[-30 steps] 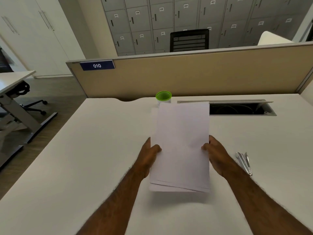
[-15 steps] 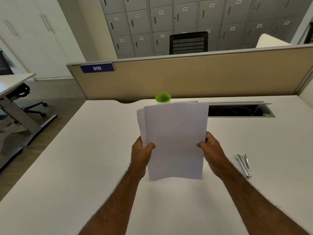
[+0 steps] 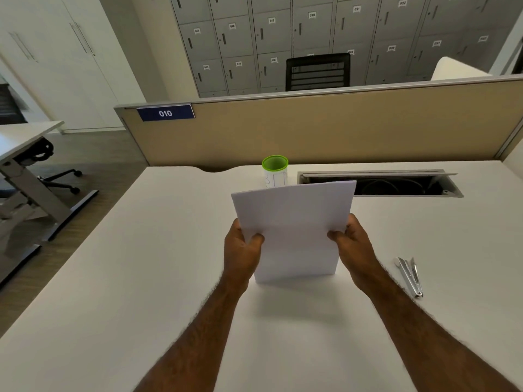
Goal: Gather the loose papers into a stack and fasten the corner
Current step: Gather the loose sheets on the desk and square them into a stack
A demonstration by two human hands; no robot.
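A stack of white papers [image 3: 295, 227] stands nearly upright in the middle of the white desk [image 3: 119, 278], its lower edge resting on the desk surface. My left hand [image 3: 240, 250] grips the stack's left edge, thumb in front. My right hand [image 3: 352, 244] grips the right edge the same way. The sheets look lined up, with the top edge tilted slightly down to the left. A silver metal stapler [image 3: 410, 275] lies flat on the desk to the right of my right forearm, untouched.
A white cup with a green rim [image 3: 275, 171] stands behind the papers. An open cable tray [image 3: 379, 183] is recessed in the desk at the back right. A beige partition [image 3: 325, 128] closes the desk's far side.
The stack went from lying tilted in my hands to standing upright on its lower edge. The sheets that stuck out at the left are now flush.
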